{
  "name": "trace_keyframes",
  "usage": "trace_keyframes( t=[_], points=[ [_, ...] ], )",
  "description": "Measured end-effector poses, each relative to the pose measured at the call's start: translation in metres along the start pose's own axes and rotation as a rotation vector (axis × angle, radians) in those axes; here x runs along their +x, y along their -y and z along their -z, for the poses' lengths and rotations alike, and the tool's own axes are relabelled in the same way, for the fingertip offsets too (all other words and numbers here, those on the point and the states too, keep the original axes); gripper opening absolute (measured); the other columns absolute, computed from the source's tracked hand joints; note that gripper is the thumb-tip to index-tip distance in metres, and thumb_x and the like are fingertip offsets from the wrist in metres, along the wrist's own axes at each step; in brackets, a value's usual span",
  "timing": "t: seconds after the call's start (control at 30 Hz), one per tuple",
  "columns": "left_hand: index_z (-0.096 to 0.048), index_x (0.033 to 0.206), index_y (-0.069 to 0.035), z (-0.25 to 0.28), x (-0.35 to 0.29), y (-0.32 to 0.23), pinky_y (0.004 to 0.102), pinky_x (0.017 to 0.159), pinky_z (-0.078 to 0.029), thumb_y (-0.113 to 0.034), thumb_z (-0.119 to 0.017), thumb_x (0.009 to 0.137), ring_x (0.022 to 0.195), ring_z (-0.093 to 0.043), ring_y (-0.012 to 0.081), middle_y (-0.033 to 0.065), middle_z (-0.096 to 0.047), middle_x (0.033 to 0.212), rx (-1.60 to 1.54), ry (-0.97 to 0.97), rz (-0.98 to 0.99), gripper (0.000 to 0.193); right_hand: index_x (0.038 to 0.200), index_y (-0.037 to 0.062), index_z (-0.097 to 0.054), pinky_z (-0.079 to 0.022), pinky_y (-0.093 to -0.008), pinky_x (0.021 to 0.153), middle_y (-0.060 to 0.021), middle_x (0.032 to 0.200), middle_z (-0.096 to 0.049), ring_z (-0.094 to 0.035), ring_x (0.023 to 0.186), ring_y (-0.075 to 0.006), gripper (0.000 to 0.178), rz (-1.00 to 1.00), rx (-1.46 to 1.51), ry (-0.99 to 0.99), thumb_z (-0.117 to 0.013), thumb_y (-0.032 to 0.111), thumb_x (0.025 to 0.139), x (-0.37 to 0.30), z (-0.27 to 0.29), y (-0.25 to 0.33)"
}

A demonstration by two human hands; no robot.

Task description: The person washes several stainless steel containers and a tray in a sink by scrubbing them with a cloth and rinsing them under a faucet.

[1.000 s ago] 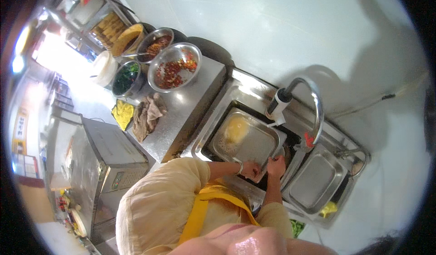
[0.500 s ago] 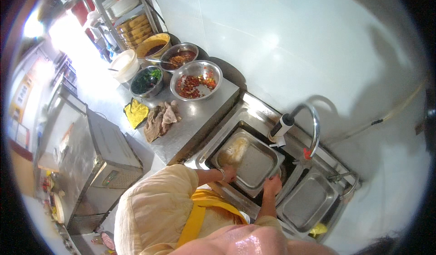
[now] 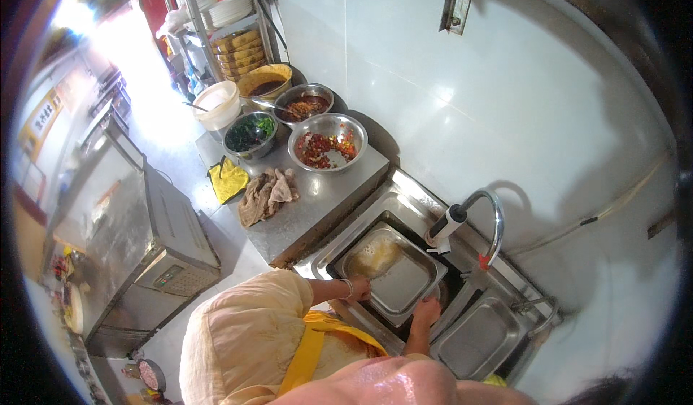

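Note:
A rectangular steel tray [image 3: 395,275] with a yellowish smear at its left end sits tilted in the left sink basin [image 3: 339,255]. My left hand [image 3: 359,288] grips the tray's near left edge; a bracelet shows on that wrist. My right hand [image 3: 427,310] holds the tray's near right corner. A curved faucet [image 3: 462,224] with a white nozzle hangs just over the tray's far edge. My cream sleeves and yellow apron straps fill the lower middle.
The right sink basin [image 3: 482,336] holds another steel tray. The steel counter [image 3: 317,203] on the left bears a brown rag [image 3: 266,194], a yellow cloth [image 3: 228,180], and several bowls of red chopped food, greens and sauce. A white bucket, shelves and a steel cabinet [image 3: 144,253] lie beyond.
The view has shifted so the sink sits lower and the counter bowls more central. Both hands stay on the tray's near edge, which has shifted slightly in the basin.

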State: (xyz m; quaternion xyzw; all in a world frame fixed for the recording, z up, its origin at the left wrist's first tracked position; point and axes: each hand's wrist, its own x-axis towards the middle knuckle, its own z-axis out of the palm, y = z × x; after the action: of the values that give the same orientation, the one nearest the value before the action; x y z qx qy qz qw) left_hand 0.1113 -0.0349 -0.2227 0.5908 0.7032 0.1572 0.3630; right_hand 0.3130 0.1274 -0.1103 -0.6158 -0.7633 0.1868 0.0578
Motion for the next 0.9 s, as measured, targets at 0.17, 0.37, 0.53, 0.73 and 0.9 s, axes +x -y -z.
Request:
trace_keyframes(
  t=[0.17,0.37,0.53,0.73,0.9],
  points=[
    [-0.056,0.055,-0.010,0.032,-0.023,-0.025,0.0420,0.056,-0.042,-0.009,-0.062,0.056,0.061,-0.054,0.0304,0.0112,-0.056,0.064,0.190,-0.013,-0.172,0.007,0.083,0.0059,-0.070,-0.052,-0.0419,0.071,-0.0150,0.086,-0.067,-0.064,0.080,-0.0338,0.019,-0.013,-0.033,0.074,-0.070,0.021,0.071,-0.005,0.007,0.005],
    [-0.055,0.055,-0.008,0.033,-0.022,-0.018,0.0404,0.056,-0.043,-0.002,-0.060,0.055,0.057,-0.052,0.0275,0.0112,-0.055,0.062,0.106,0.070,-0.155,0.008,0.082,0.0021,-0.069,-0.050,-0.0433,0.067,-0.0177,0.085,-0.066,-0.063,0.078,-0.0355,0.021,-0.043,0.007,0.157,-0.064,0.021,0.074,0.003,-0.004,0.003],
    [-0.058,0.070,-0.007,0.007,-0.020,0.010,0.0395,0.067,-0.044,-0.022,-0.076,0.055,0.071,-0.054,0.0249,0.0084,-0.059,0.073,0.161,0.117,-0.162,0.028,0.080,-0.0014,-0.066,-0.049,-0.0433,0.069,-0.0209,0.085,-0.065,-0.062,0.081,-0.0367,0.021,0.030,-0.011,0.092,-0.060,0.019,0.076,-0.004,-0.005,0.005],
    [-0.057,0.064,-0.006,0.092,-0.034,-0.091,0.0348,0.066,-0.048,0.001,-0.066,0.061,0.074,-0.057,0.0262,0.0142,-0.056,0.076,0.111,0.248,0.039,0.012,0.086,0.0050,-0.067,-0.050,-0.0406,0.071,-0.0157,0.087,-0.066,-0.063,0.082,-0.0323,0.019,-0.115,-0.011,0.096,-0.063,0.020,0.076,-0.005,-0.007,-0.006],
    [-0.062,0.068,-0.004,0.049,-0.037,-0.047,0.0366,0.067,-0.048,0.002,-0.065,0.063,0.078,-0.058,0.0279,0.0126,-0.059,0.086,-0.007,0.007,0.019,0.009,0.088,0.0053,-0.066,-0.052,-0.0396,0.069,-0.0128,0.084,-0.067,-0.064,0.079,-0.0299,0.019,-0.147,0.019,0.141,-0.066,0.019,0.076,-0.007,0.001,0.007]
  ],
)
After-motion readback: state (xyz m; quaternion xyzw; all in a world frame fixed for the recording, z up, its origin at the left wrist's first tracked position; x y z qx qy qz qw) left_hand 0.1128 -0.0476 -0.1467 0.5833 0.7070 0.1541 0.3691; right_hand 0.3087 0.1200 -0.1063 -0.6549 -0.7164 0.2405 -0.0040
